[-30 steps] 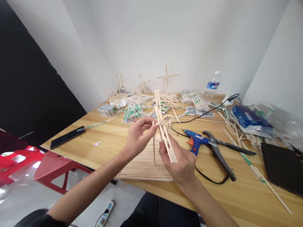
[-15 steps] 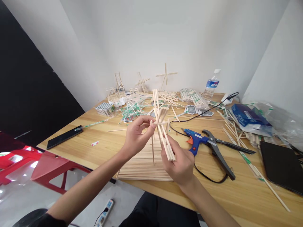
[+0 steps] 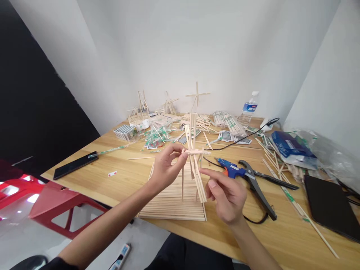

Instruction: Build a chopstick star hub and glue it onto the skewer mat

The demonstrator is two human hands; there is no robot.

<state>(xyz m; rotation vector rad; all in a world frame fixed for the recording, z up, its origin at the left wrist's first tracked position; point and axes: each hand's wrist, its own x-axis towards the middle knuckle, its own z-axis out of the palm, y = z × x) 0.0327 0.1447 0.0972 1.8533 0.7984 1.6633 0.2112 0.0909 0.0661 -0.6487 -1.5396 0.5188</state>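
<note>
The left hand (image 3: 165, 170) pinches the stick frame (image 3: 193, 150) at its short crossbar, thumb and fingertips closed on the joint, holding it upright just above the stick mat (image 3: 168, 204) on the table (image 3: 126, 176). The right hand (image 3: 226, 195) is half open and holds nothing, its index finger stretched towards the frame's legs. The frame looks light and stiff but weak at its joints, so it is best held gently at the crossbar or the bundled legs.

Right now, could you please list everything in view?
Table: one, light wood, centre
Mat: one, pale sticks, near edge
Glue gun: one, blue, right of mat
Cutters: one, black, beside glue gun
Phone: one, black, left
Bottle: one, clear, far right
Loose sticks: many, pale, far side
Models: several, pale, back wall
Packet: one, blue, right
Frame: one, pale sticks, above mat
Left hand: pinching frame's crossbar
Right hand: beside frame's lower sticks, grip unclear
</note>
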